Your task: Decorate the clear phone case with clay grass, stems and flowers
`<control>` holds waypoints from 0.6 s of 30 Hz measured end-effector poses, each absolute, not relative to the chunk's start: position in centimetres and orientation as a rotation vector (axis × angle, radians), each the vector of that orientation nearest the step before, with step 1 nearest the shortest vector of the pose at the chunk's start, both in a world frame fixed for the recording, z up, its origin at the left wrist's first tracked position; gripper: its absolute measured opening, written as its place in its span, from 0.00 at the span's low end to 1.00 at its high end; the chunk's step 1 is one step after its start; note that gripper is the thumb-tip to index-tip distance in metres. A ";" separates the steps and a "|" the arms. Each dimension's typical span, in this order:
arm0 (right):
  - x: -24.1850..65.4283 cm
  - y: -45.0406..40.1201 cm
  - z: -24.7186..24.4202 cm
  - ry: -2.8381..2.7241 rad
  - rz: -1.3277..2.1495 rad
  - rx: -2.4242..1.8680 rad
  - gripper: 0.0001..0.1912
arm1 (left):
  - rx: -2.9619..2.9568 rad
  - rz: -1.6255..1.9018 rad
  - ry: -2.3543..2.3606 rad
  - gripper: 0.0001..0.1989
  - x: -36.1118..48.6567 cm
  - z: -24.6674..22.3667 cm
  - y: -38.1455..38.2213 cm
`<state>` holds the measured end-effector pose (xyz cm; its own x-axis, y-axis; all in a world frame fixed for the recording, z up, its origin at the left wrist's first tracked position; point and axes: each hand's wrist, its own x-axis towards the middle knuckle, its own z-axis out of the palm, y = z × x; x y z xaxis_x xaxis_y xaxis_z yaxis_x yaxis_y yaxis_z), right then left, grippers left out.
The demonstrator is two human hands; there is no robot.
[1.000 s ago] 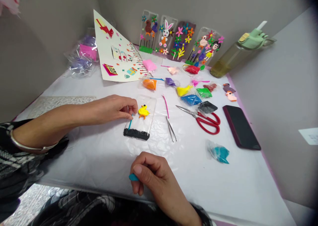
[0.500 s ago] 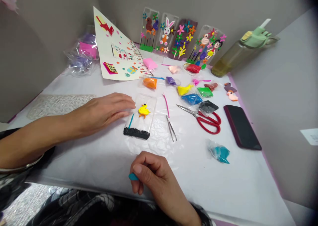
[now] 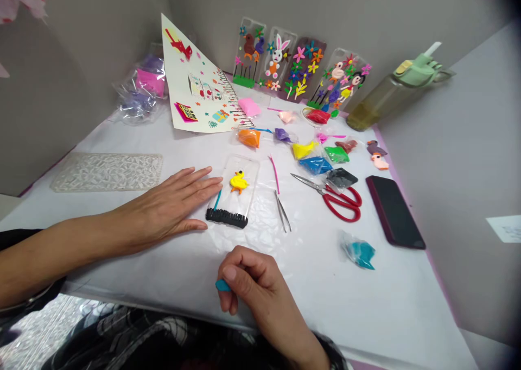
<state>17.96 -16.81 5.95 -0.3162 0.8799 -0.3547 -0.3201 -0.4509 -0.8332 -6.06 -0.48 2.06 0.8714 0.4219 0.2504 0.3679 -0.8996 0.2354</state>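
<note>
My left hand [image 3: 175, 202] lies palm down with its fingers stretched out, the fingertips at the left edge of a clear phone case [image 3: 252, 183]. On that case are a yellow clay duck [image 3: 238, 182], a black fringed clay strip [image 3: 227, 218] along the near end and a thin teal clay stick [image 3: 217, 200] rising from the strip. Nearer the table's front edge, my right hand [image 3: 252, 288] is closed, with a small piece of teal clay [image 3: 222, 285] pinched between thumb and fingers.
Tweezers [image 3: 281, 211], a pink clay tool [image 3: 274, 174], red-handled scissors [image 3: 342, 201] and a phone [image 3: 394, 211] lie to the right. Bagged teal clay [image 3: 360, 252] sits nearer. Further back are several coloured clay packets, decorated cases [image 3: 305, 69], a bottle [image 3: 386, 96], and a textured sheet [image 3: 108, 172] at left.
My left hand has flattened, its fingers spreading beside the case and its thumb moving nearer. My right hand still pinches the teal clay. The view has shifted slightly.
</note>
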 end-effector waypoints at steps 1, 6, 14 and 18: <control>18.0 -16.8 5.9 -0.837 1.867 -1.059 0.29 | 2.847 0.452 0.633 0.39 -6.1 2.0 -0.6; 17.9 -16.9 5.8 -0.830 1.868 -1.045 0.27 | 2.849 0.427 0.630 0.42 -6.1 1.3 -0.6; 18.0 -16.8 5.9 -0.837 1.863 -1.046 0.28 | 2.823 0.480 0.665 0.39 -5.8 2.0 -0.8; 18.0 -16.9 5.9 -0.847 1.855 -1.065 0.28 | 2.852 0.453 0.627 0.39 -5.8 2.0 -1.8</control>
